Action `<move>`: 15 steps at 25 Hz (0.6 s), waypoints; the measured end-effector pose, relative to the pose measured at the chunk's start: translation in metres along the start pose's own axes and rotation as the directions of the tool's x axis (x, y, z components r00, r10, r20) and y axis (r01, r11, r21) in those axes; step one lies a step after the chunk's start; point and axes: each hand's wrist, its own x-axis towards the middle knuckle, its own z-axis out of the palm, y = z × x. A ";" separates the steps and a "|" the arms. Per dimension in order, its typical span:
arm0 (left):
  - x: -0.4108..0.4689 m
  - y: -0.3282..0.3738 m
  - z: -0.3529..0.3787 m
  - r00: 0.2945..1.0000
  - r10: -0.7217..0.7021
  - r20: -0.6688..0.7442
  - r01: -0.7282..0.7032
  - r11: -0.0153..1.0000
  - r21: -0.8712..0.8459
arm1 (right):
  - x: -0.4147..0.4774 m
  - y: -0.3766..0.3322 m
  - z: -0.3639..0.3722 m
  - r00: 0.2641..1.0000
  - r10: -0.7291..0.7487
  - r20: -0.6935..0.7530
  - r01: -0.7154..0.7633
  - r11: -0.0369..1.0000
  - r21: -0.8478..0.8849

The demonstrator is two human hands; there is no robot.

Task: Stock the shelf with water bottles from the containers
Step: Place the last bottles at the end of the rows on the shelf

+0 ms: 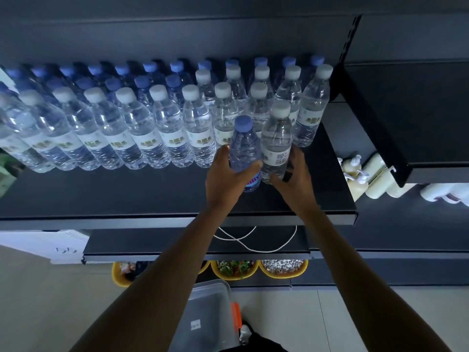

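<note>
Left hand [225,179] grips blue-capped bottle [245,143], right hand [295,174] grips white-capped bottle [276,138], arms outstretched; shelf [127,194] open toward front edge.

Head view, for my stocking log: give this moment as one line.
left hand grips blue-capped bottle | right hand grips white-capped bottle | both at shelf front

cream pump bottles [379,184] right | white cable [238,239] lower ledge | yellow tubs [284,275] below
</note>
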 end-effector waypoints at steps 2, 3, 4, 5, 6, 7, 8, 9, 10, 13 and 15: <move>0.000 -0.001 0.000 1.000 -0.010 0.008 0.010 1.000 -0.020 | 0.009 0.007 -0.008 0.999 -0.017 0.040 0.019 0.998 -0.060; 0.000 -0.002 0.000 1.000 -0.014 0.011 0.014 0.999 -0.033 | 0.010 0.007 -0.007 0.999 -0.024 0.021 0.026 0.996 -0.086; 0.000 -0.003 0.000 1.000 -0.016 0.014 0.016 0.999 -0.044 | 0.011 0.006 -0.002 0.999 -0.045 -0.017 0.043 0.992 -0.119; -0.001 -0.004 0.000 1.000 -0.013 0.012 0.013 0.999 -0.050 | 0.010 0.002 0.005 0.996 -0.064 -0.056 0.056 0.989 -0.140; 0.000 -0.004 0.000 1.000 -0.009 0.006 0.009 0.999 -0.052 | 0.011 0.000 0.011 0.994 -0.064 -0.084 0.052 0.989 -0.141; 0.001 -0.006 -0.001 1.000 -0.013 -0.003 0.013 0.998 -0.059 | 0.012 -0.002 0.013 0.995 -0.045 -0.087 0.035 0.993 -0.114; 0.002 -0.007 -0.003 1.000 -0.019 -0.007 0.019 0.997 -0.069 | 0.015 0.001 0.012 0.997 -0.036 -0.071 0.030 0.996 -0.083; 0.003 -0.008 -0.005 1.000 -0.021 -0.008 0.021 0.997 -0.073 | 0.017 0.003 0.008 0.998 -0.049 -0.041 0.046 0.997 -0.055; 0.004 -0.010 -0.008 1.000 -0.019 -0.008 0.018 0.998 -0.068 | 0.018 0.005 0.002 0.998 -0.066 0.006 0.066 0.997 -0.037; 0.000 -0.013 -0.013 1.000 -0.012 -0.003 0.012 0.996 -0.088 | 0.019 0.009 -0.018 0.993 -0.077 0.089 0.081 0.996 -0.046; -0.001 -0.013 -0.012 1.000 -0.011 -0.003 0.011 0.995 -0.098 | 0.019 0.011 -0.020 0.995 -0.093 0.035 0.095 0.993 -0.074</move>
